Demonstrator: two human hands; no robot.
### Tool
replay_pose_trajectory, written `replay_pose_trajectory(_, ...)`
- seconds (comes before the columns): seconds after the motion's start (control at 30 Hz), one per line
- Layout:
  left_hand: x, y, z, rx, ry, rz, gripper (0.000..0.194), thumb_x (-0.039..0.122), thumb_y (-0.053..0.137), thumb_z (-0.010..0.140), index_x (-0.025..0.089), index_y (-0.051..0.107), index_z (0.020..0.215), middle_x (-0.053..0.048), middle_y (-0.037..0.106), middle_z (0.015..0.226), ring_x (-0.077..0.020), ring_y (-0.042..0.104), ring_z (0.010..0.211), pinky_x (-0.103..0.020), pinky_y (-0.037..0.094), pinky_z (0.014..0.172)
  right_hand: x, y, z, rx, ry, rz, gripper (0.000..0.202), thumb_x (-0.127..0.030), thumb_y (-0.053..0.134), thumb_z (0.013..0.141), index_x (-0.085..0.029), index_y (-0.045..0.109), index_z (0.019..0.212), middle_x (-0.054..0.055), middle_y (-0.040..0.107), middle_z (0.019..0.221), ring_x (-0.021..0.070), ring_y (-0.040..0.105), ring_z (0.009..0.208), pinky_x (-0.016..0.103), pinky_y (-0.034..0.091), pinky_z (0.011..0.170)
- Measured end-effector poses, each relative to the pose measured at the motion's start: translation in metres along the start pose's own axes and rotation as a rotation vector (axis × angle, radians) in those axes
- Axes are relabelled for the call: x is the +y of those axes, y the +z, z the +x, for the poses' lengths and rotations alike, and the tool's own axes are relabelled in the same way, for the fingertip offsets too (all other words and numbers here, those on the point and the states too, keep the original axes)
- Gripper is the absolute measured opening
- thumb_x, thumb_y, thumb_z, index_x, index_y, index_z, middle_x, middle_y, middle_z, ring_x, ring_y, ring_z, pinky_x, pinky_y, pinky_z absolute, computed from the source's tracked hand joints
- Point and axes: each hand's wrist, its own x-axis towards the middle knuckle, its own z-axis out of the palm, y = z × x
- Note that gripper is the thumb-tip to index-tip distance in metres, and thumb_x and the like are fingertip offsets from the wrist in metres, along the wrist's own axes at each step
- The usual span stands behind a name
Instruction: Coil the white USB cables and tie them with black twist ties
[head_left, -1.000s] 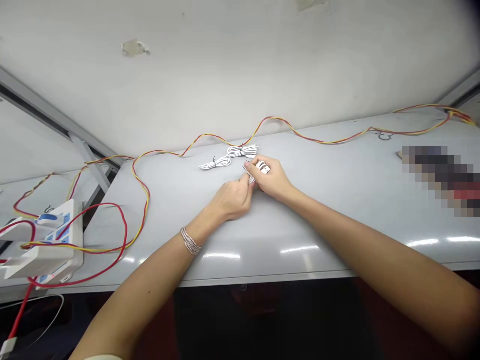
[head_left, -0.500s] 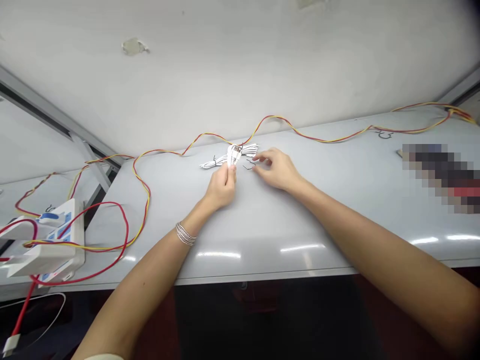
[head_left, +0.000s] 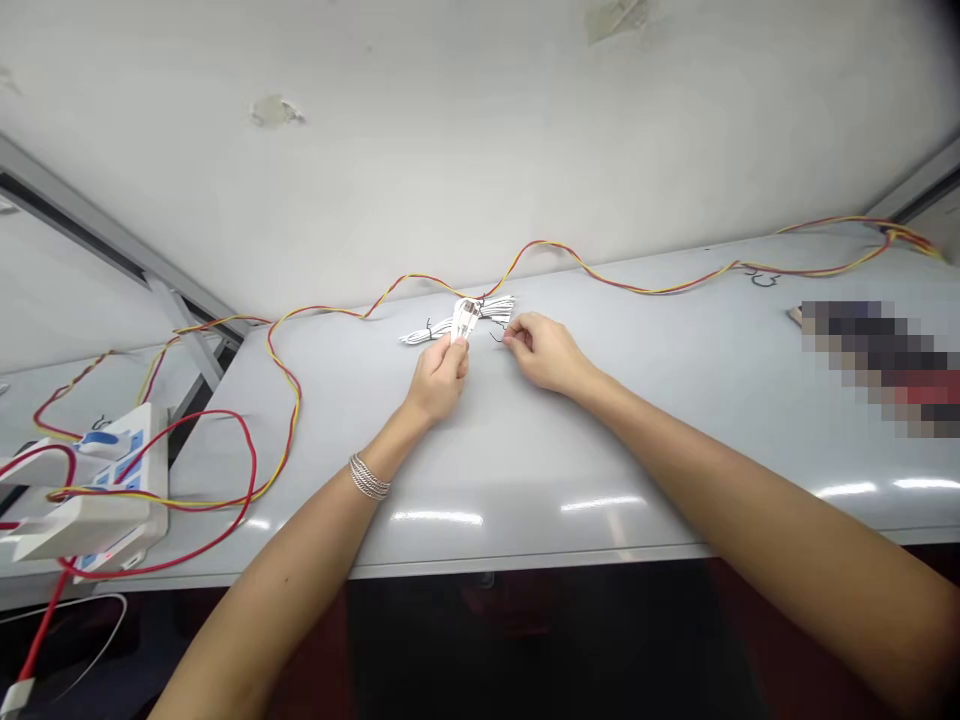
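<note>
My left hand [head_left: 441, 378] is closed around the end of a coiled white USB cable [head_left: 466, 316], its metal plug showing above the fingers. Behind it on the shelf lies a bundle of white cables [head_left: 429, 333] bound with thin black ties. Thumb and fingertips of my right hand [head_left: 546, 352] are pinched together at a small bent black twist tie [head_left: 496, 338], just right of the held cable. The fingers partly cover the tie.
A twisted red and yellow wire [head_left: 645, 291] runs along the back wall. To the left stands a white power strip [head_left: 154, 470] with plugs and looping red cables. More black ties [head_left: 763, 280] lie at the back right, near a pixelated patch.
My right hand's fingers, apart before, have closed at the black twist tie. My left hand still holds the white cable. The view has tilted slightly.
</note>
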Motion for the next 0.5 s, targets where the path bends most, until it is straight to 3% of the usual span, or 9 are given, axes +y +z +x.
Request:
replay_pose_trajectory(0.1, 0.004, 0.0, 0.001, 0.034, 0.025, -0.064, 0.028, 0.041, 0.048, 0.092, 0.022, 0.035, 0.074, 0.009, 0.028, 0.058, -0.0049, 0.019, 0.042, -0.022, 0.018, 0.043, -0.003, 0.002, -0.002, -0.002, 0.001, 0.268, 0.009, -0.024, 0.063, 0.088, -0.02, 0.059, 0.081, -0.003, 0.051, 0.065, 0.0129, 0.043, 0.06, 0.029, 0.034, 0.063)
replay_pose_trajectory(0.23, 0.01, 0.0, 0.001, 0.037, -0.012, -0.122, 0.026, 0.037, 0.046, 0.09, 0.023, 0.034, 0.072, 0.009, 0.026, 0.054, -0.0048, 0.016, 0.04, -0.021, 0.017, 0.041, -0.009, 0.009, -0.007, -0.16, -0.068, 0.543, 0.02, -0.039, 0.065, 0.087, -0.02, 0.059, 0.083, -0.005, 0.046, 0.064, 0.011, 0.04, 0.057, 0.027, 0.035, 0.058)
replay_pose_trajectory(0.4, 0.012, 0.002, -0.001, 0.0, -0.049, -0.16, 0.03, 0.041, 0.037, 0.094, 0.022, 0.036, 0.071, 0.009, 0.022, 0.051, -0.0051, 0.014, 0.038, -0.02, 0.016, 0.04, -0.016, 0.016, -0.014, -0.195, -0.149, 0.667, 0.022, -0.041, 0.063, 0.087, -0.02, 0.057, 0.085, 0.0, 0.057, 0.083, 0.0139, 0.059, 0.07, 0.029, 0.048, 0.066)
replay_pose_trajectory(0.5, 0.012, 0.003, -0.001, -0.009, -0.056, -0.151, 0.029, 0.038, 0.039, 0.094, 0.021, 0.039, 0.07, 0.009, 0.024, 0.051, -0.005, 0.016, 0.039, -0.02, 0.017, 0.041, -0.015, 0.017, -0.015, -0.17, -0.197, 0.596, 0.019, -0.038, 0.061, 0.088, -0.02, 0.058, 0.086, 0.002, 0.06, 0.086, 0.0153, 0.06, 0.072, 0.031, 0.049, 0.068)
